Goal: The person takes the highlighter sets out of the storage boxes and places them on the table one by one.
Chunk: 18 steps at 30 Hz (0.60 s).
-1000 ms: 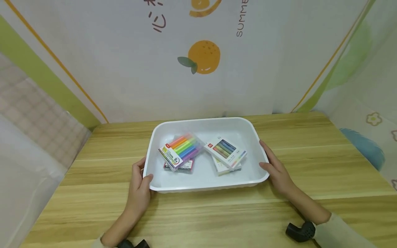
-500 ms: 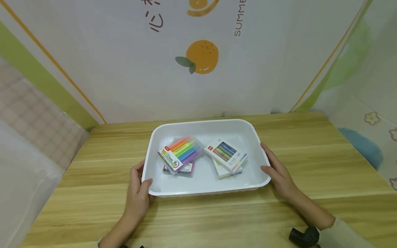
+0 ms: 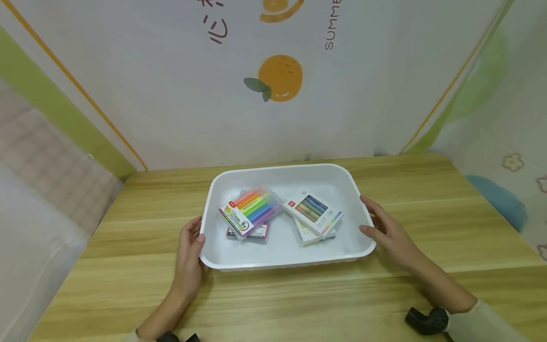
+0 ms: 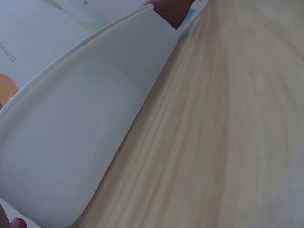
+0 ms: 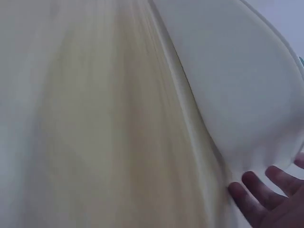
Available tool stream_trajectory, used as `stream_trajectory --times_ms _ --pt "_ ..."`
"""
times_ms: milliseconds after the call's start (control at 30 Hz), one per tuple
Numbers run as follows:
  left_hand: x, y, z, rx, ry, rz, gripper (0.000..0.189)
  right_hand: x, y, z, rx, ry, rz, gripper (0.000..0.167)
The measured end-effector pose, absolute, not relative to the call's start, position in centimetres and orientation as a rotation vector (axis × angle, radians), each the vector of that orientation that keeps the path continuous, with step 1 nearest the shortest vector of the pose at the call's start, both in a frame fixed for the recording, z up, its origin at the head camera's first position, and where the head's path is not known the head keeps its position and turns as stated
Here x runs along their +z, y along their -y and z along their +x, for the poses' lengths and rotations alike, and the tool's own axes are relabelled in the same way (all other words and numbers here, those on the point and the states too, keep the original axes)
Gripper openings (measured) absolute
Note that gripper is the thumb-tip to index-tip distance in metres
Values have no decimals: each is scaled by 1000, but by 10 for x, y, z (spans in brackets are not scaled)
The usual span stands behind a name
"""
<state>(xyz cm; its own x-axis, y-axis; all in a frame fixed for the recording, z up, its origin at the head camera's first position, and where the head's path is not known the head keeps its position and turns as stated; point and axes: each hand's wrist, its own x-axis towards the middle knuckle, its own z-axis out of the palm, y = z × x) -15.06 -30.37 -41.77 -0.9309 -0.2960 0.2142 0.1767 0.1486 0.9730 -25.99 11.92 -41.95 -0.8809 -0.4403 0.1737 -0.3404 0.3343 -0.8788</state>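
Observation:
A white plastic tray sits on the wooden table. At its left end, my left hand lies along the outer side, thumb right at the rim and fingers loose. My right hand is at the other end, its thumb overlapping the rim; in the right wrist view its fingers are nearly straight, close to the tray's outer wall. Inside, a clear pack of rainbow highlighters overlaps a flat package with a red and black label. A white windowed box of coloured sticks lies across another white box.
The table extends around the tray, its back edge meeting a pale curtain printed with oranges. Black wrist devices sit near both cuffs.
The tray has come slightly nearer to me and ended a little to the right. My left thumb has slid off the inside of the rim; the right wrist has shifted outward.

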Motion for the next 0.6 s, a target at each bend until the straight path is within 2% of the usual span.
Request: stream_trajectory --times_ms 267,600 --pt "-412 317 -163 -1901 2108 232 50 -383 -126 -268 -1298 -2601 -676 59" --pt "-394 341 -200 -1970 2271 215 54 -345 -115 -277 -1118 -2631 -737 66"
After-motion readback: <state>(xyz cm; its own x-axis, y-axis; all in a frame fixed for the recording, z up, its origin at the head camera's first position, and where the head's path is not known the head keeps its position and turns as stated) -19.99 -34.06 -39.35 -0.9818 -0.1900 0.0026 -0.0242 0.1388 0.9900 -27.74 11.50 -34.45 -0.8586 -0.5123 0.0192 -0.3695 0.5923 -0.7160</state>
